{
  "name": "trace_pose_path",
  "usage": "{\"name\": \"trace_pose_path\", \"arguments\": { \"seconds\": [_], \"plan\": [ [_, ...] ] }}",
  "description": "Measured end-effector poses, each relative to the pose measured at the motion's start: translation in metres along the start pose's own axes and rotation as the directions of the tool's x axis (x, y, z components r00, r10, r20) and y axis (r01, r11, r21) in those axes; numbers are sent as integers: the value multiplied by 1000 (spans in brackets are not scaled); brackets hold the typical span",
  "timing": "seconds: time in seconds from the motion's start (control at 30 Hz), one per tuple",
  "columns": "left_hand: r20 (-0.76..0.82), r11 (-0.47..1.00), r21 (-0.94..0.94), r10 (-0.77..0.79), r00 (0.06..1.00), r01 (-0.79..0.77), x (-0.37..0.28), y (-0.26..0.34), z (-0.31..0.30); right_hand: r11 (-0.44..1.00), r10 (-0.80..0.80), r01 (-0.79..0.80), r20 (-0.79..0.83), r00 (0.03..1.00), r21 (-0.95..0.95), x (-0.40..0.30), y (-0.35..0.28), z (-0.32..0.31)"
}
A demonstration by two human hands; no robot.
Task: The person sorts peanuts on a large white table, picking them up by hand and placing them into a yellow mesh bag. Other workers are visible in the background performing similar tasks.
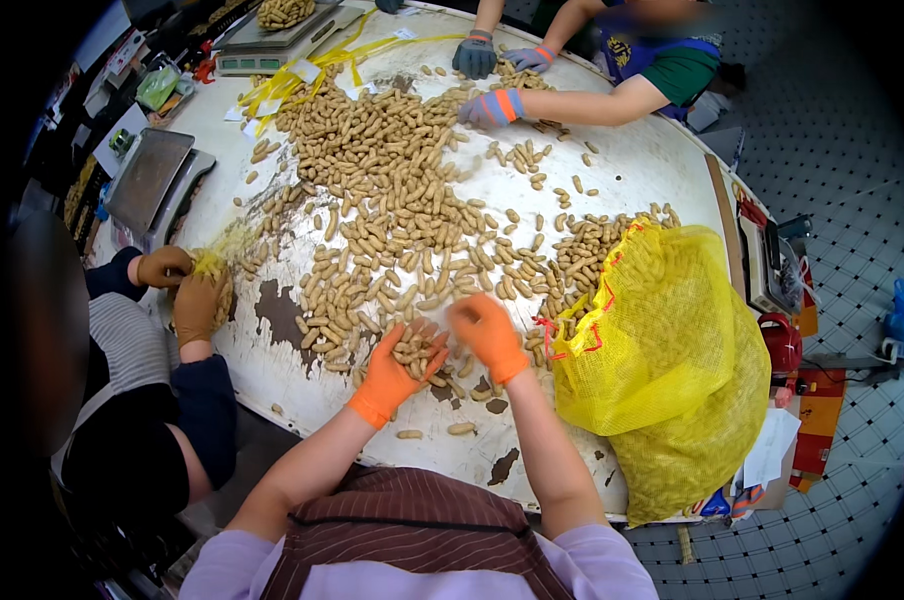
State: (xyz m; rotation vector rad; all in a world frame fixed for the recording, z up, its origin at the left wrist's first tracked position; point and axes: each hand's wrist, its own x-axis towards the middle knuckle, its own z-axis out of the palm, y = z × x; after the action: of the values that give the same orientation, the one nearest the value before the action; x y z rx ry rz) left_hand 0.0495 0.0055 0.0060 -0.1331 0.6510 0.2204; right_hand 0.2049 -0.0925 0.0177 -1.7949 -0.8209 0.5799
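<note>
My left hand (394,373), in an orange glove, is cupped palm up around a small heap of unshelled peanuts (416,350). Just to its right, my right hand (489,334), also gloved in orange, is blurred, with its fingers curled; whether it holds a peanut cannot be told. Beyond both hands, a large spread of unshelled peanuts (384,142) covers the middle of the worn white table (437,448). A big yellow mesh sack (669,360) full of peanuts lies at the right, its red-laced mouth facing the loose peanuts.
At the left, a co-worker's brown-gloved hands (196,300) hold a yellow net with peanuts. Across the table, gray-gloved hands (489,109) touch the pile. Weighing scales (151,184) stand at the left edge and far left corner, near yellow net strips (309,71). A red jug (780,343) is beyond the sack.
</note>
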Motion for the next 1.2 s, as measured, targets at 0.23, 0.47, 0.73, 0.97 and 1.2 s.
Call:
{"name": "trace_pose_path", "arguments": {
  "seconds": [0.23, 0.47, 0.73, 0.97, 1.2],
  "plan": [
    [94, 997, -30, -69, 993, 72, 13, 8, -21, 995, 26, -33, -75, 997, -92, -3, 2, 3],
    [37, 997, 19, -69, 997, 69, 0, 17, -29, 875, -113, 106, 14, 993, -473, 39, 21, 11],
    [-3, 996, -14, -89, 996, 89, -6, 23, -32, 701, -312, 281, 73, 947, -655, 10, 42, 42],
    [48, 989, -61, -134, 990, 137, 0, 25, -33, 720, -374, 305, 22, 927, -623, -13, 42, 28],
    [107, 981, -58, -176, 979, 183, 1, 25, -45, 758, -373, 294, -18, 928, -582, 77, 20, 26]
  ]
}}
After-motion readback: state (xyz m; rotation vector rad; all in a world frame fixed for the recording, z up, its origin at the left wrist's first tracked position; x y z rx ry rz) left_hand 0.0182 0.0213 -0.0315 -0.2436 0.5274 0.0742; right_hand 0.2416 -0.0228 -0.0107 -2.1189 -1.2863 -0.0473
